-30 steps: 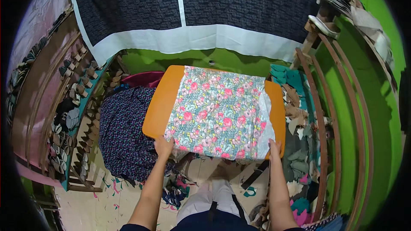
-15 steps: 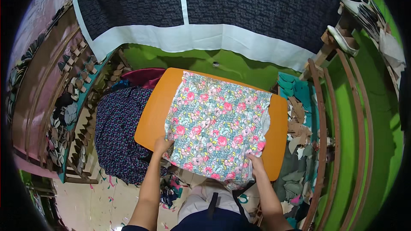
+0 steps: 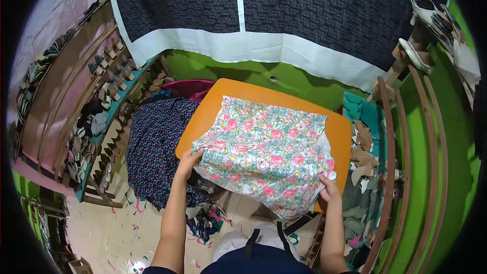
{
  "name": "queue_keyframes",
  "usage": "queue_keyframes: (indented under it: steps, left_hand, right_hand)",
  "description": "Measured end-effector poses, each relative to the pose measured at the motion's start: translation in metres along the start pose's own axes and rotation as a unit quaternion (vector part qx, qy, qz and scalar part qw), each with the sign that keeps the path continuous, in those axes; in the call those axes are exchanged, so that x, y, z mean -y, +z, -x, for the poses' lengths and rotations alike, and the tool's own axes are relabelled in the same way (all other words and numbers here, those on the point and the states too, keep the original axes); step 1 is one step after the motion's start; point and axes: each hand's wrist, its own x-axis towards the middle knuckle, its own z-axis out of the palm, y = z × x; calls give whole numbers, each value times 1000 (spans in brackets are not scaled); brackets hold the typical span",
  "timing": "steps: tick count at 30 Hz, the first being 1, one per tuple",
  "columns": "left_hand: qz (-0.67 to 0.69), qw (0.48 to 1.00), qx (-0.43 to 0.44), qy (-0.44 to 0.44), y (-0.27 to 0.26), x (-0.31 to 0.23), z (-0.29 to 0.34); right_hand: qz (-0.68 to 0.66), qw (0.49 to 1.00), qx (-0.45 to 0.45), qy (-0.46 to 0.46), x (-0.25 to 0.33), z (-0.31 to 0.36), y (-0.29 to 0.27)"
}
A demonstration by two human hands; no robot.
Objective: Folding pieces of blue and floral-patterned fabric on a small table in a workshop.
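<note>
A piece of floral fabric (image 3: 269, 147), pink, teal and yellow on white, lies over an orange table (image 3: 203, 127). Its far part rests flat on the tabletop, while the near part is lifted and sags between my hands. At its left edge, my left hand (image 3: 189, 162) is closed on the cloth. My right hand (image 3: 329, 187) pinches the right near corner, where the paler underside shows. The near edge droops past the table's front.
Left of the table is a heap of dark patterned fabric (image 3: 160, 147). Shoe racks (image 3: 109, 114) stand further left. At right, a shelf holds fabric scraps (image 3: 362, 147) behind wooden rails (image 3: 398, 172). Small scraps (image 3: 205, 226) litter the floor. A dark curtain (image 3: 304, 15) hangs behind.
Both hands have raised the near part of the floral fabric and spread slightly apart. Folds now run across it, and its near edge has come up. The whole view has shifted a little.
</note>
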Motion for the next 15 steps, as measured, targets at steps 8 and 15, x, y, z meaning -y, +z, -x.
queue_keyframes:
  steps: [8,15]
  left_hand:
    - [6,993,-16,118,-34,-6,63]
    - [23,978,-13,205,-54,-30,143]
  right_hand:
    - [113,988,-15,-103,9,76,21]
    - [154,965,-40,-209,14,163,59]
